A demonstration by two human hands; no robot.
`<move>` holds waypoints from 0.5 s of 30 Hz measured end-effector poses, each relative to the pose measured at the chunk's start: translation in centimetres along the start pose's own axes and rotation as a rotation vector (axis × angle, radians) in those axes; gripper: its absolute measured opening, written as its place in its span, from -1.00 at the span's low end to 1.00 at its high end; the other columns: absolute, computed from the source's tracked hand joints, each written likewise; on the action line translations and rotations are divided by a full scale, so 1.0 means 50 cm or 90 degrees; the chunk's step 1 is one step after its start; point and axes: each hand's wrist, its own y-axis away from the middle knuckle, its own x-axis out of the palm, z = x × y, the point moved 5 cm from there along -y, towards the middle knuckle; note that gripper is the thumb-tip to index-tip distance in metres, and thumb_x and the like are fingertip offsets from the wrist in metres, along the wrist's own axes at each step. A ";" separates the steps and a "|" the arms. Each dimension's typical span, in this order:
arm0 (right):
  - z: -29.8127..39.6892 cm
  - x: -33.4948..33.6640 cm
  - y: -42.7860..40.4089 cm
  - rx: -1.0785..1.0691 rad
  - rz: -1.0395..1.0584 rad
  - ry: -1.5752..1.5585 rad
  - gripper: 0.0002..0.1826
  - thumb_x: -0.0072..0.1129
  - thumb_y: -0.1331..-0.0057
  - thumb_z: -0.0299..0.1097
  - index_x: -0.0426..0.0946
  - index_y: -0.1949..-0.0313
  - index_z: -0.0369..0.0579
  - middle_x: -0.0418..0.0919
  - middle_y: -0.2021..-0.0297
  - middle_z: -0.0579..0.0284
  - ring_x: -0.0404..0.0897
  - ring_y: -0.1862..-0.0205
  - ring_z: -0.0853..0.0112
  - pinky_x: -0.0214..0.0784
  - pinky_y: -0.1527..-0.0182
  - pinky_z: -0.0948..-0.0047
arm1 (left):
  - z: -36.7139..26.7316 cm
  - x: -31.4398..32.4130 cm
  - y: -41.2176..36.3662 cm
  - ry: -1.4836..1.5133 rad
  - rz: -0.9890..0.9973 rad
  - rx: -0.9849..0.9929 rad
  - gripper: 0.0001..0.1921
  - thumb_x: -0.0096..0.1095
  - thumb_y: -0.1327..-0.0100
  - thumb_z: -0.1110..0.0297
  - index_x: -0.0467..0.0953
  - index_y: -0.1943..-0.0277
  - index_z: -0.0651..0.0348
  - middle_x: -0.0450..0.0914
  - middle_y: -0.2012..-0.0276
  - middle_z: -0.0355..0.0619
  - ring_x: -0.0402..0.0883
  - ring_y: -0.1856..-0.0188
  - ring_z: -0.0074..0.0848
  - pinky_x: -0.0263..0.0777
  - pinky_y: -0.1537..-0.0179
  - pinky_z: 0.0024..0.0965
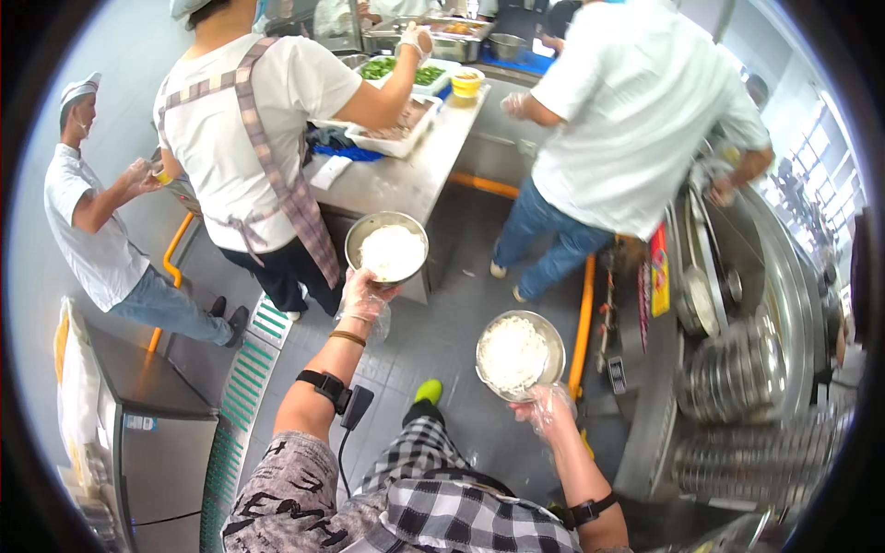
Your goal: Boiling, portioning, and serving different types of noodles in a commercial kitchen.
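My left hand point(364, 294), in a clear plastic glove, grips the near rim of a metal bowl point(351, 243). White noodles or rice point(393, 250) fill much of that bowl; blur leaves which unsettled. Farther right, my right hand point(550, 408), gloved the same way, holds a second metal bowl point(555, 349) by its near rim. White noodles point(513, 354) lie heaped in it. Both bowls are held out in front of me above the floor, apart from each other. The thumbs and some fingers are partly hidden by the bowls and the gloves.
A steel worktable point(415, 183) ahead carries a tray of greens point(377, 69), a meat tray point(394, 142) and a yellow cup point(467, 84). People stand left and right of it. Stacked bowls point(733, 380) line the right counter point(650, 415); a drain grate point(238, 408) and steel cabinet point(169, 456) lie left.
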 end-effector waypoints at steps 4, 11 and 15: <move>0.090 0.187 -0.252 0.048 0.051 -0.050 -0.67 -0.08 -0.03 -0.55 0.31 0.18 -0.49 0.51 0.44 -0.18 0.55 0.55 0.14 0.48 0.62 0.35 | -0.087 -0.070 -0.222 0.036 -0.104 0.040 -0.47 -0.07 0.13 0.56 0.11 -0.01 0.02 0.31 0.03 0.04 0.38 0.03 -0.01 0.42 0.29 0.12; 0.154 0.438 -0.568 0.061 0.149 -0.063 -0.64 -0.09 -0.11 -0.53 0.24 0.09 -0.47 0.46 0.29 -0.21 0.55 0.39 0.12 0.53 0.44 0.28 | -0.204 -0.167 -0.458 -0.059 -0.242 0.106 -0.72 0.05 -0.05 0.41 0.37 0.15 0.30 0.48 0.26 0.03 0.50 0.26 -0.22 0.43 0.25 -0.08; 0.163 0.512 -0.610 0.078 0.114 -0.147 -0.64 -0.02 -0.17 -0.43 0.23 0.07 -0.36 0.46 0.36 -0.06 0.52 0.44 0.30 0.48 0.42 0.35 | -0.240 -0.155 -0.504 -0.220 -0.121 0.015 -0.57 0.15 -0.10 0.07 0.32 0.09 0.21 0.43 0.33 -0.07 0.47 0.35 -0.36 0.40 0.46 -0.32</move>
